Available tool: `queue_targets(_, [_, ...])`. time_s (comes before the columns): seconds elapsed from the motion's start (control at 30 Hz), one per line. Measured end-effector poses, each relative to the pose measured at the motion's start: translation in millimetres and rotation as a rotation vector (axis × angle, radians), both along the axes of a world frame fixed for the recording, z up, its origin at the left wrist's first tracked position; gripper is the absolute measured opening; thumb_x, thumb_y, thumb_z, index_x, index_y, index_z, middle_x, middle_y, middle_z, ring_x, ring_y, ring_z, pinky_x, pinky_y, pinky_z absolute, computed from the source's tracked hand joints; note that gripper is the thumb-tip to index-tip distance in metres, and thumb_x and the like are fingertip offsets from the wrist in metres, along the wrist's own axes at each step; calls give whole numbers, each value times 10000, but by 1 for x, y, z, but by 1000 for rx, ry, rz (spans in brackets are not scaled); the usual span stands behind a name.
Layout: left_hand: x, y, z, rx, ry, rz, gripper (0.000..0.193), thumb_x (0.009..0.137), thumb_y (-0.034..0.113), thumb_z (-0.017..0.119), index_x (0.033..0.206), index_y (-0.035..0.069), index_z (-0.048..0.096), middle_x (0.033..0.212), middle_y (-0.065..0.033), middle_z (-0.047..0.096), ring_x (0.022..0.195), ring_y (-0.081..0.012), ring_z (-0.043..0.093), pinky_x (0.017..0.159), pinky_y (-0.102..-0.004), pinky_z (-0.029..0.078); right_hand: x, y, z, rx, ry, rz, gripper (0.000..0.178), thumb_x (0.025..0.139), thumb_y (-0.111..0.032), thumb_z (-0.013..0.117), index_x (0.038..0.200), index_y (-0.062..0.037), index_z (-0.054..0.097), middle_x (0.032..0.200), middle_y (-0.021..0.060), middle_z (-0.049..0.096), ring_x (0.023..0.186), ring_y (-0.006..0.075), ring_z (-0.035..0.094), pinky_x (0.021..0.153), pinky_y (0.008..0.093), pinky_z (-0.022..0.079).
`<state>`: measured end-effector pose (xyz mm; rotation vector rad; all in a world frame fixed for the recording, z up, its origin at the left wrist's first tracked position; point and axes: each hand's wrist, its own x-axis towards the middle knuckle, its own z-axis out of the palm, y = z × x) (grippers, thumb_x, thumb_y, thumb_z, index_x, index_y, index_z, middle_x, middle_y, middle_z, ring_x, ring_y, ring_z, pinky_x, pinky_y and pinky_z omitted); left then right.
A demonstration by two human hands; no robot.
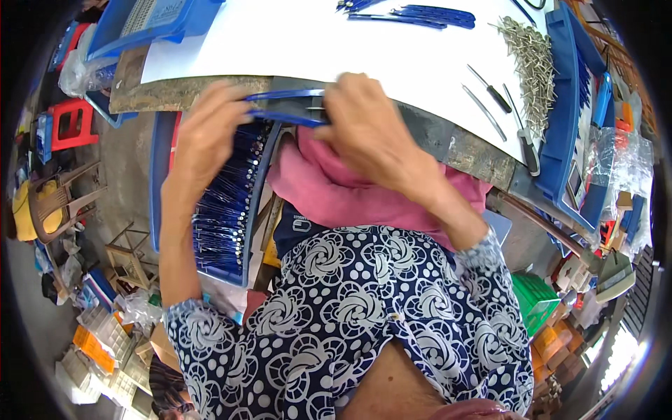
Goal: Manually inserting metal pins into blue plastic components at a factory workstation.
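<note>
Between my hands stretches a slim blue two-armed piece, tweezer-like, its arms spread apart above the table's near edge. My left hand grips its left end, fingers closed and slightly blurred. At the right end, my right hand is closed around the arms, hiding their tips. A short silver bit shows between the arms beside the right fingers; its kind is unclear. Below my left hand, a blue bin holds many slender blue pieces with round silver spots. More flat blue pieces lie on the white sheet.
A heap of small metal pins lies at the sheet's right. Next to it are a black-handled screwdriver, another black-handled tool and a silver rod. Blue trays flank the table. Pink cloth covers my lap.
</note>
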<state>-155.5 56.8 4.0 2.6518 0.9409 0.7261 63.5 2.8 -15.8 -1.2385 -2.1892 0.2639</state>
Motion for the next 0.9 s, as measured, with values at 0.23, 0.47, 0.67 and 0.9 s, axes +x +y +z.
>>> queue_targets(0.23, [17,-10,1,-20,-62,-62,120,651,-20,585,760,-34,535,900,-138,570,902,-304,542,774,-363,449,20,-13,15,-127,-101,-11,394,654,-200,687,902,29,485,883,174,468,797,323,462,706,395,388])
queue_targets(0.47, [86,-14,-23,42,-160,-343,58,660,23,503,674,-7,455,809,-116,487,827,-263,494,769,-322,431,68,-62,22,-216,-206,-300,531,634,-92,707,1088,35,464,1001,200,479,901,352,482,760,398,411])
queue_targets(0.67, [6,4,-1,-107,-68,-30,91,693,-74,537,771,-28,529,894,-137,585,878,-289,564,753,-352,461,6,-5,8,-9,-34,-41,329,664,-143,670,872,19,474,817,146,434,735,298,433,655,370,374])
queue_targets(0.9, [7,-10,7,-59,-44,-4,71,692,-67,552,755,-35,542,898,-146,585,896,-312,557,784,-375,452,9,-6,7,-67,-52,-30,280,667,-133,663,825,1,474,812,142,438,737,293,441,664,375,378])
